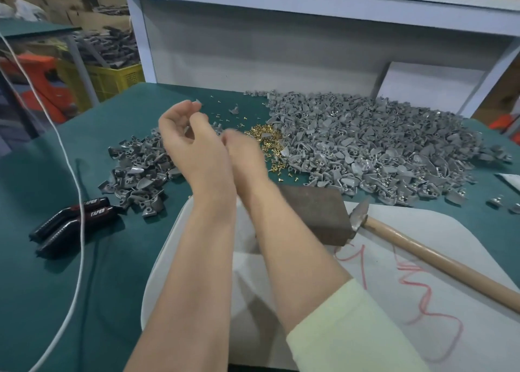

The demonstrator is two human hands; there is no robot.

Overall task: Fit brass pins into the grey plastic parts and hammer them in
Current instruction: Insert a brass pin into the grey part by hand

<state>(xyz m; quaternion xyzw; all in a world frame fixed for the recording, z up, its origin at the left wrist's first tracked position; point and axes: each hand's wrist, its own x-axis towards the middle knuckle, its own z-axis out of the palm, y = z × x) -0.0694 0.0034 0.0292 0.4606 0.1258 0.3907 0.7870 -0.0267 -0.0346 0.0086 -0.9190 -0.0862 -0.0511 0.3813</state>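
Observation:
A big heap of grey plastic parts (pixel 365 146) covers the right half of the green table. A smaller heap of grey parts (pixel 138 169) lies to the left. Between the heaps are loose brass pins (pixel 264 138). My left hand (pixel 183 129) is raised over the smaller heap, fingers curled, with a small grey part (pixel 198 102) at its fingertips. My right hand (pixel 242 152) is blurred, seen from its back, by the brass pins; its fingers are hidden. A wooden-handled hammer (pixel 436 259) lies on the white board (pixel 422 301), next to a rusty metal block (pixel 318 216).
Two black-handled tools (pixel 73 219) lie at the left on the green table (pixel 56 287), crossed by a white cable (pixel 71 174). A grey back panel (pixel 253 50) closes the table's far side. A yellow crate (pixel 112 79) with grey parts stands beyond the left edge.

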